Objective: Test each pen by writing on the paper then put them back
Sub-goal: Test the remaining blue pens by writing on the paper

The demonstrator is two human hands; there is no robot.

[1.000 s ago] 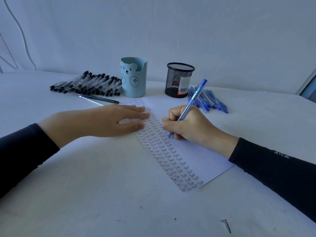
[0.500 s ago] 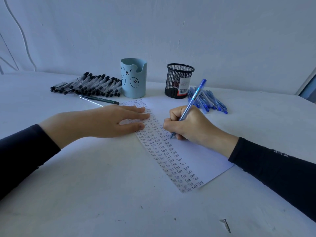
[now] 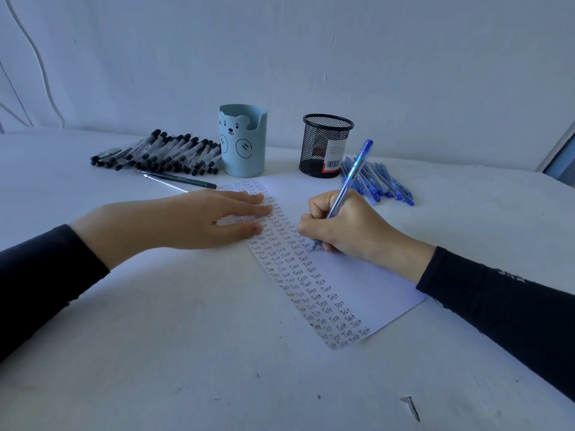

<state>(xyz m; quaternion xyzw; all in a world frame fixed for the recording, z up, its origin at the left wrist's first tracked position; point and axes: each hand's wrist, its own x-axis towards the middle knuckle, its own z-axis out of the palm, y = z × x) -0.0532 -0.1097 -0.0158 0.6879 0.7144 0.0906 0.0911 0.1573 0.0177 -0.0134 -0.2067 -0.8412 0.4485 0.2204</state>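
A translucent blue pen [image 3: 350, 178] leans in the right hand [image 3: 342, 227], gripped by curled fingers, tip on the white paper [image 3: 367, 287] beside columns of handwritten "Test". The left hand [image 3: 186, 219] lies flat, fingers straight, on the paper's left edge. Behind stand a bear-faced cup [image 3: 242, 140] and a mesh cup [image 3: 325, 144], flanked by black pens [image 3: 161, 154] and blue pens [image 3: 382, 185], on a white table [image 3: 186, 353] against a pale wall [image 3: 311, 57].

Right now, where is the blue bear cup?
In the head view the blue bear cup stands far back, left of centre, between the pile of black pens and the black mesh cup.
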